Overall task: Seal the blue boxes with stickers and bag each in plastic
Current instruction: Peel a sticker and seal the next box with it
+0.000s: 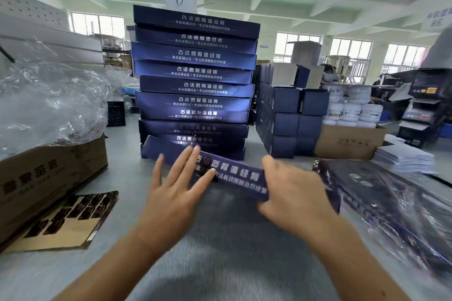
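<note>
- On the table [220,239], head view (the only view): 1 blue box [234,173] lies tilted across the middle, just in front of the stack of blue boxes [195,73]. It is smeared by motion blur.
- Left hand [171,193]: fingers straight and spread, laid flat against the left end of the blue box. It curls round nothing.
- Right hand [293,198]: thumb over the far edge and fingers round the near edge, so it holds the box's right end. Blur softens the detail, but the grip reads as closed on the box.
- Done so far, judged from the layout: a pile of bagged boxes [391,203] sits at the right, glossy film over dark print. The count cannot be read, since the pile runs out of view.
- Left to do: the stack holds roughly 10 boxes with no film visible on them. Whether any carry a sticker cannot be told from this side.
- Supplies: a sticker sheet [73,215] lies at the left with many dark stickers on its backing. Loose plastic bags [49,105] spill from the cardboard carton [49,171] beside it.
- Box in hand: no sticker or bag seen on it. Judgement: it is at the start of its cycle, being positioned for sealing.
- Overall: early to middle of the job, with more boxes waiting than finished ones visible.
- Background: navy cartons [286,115] and white jars [352,110] stand behind to the right, apart from the work.
</note>
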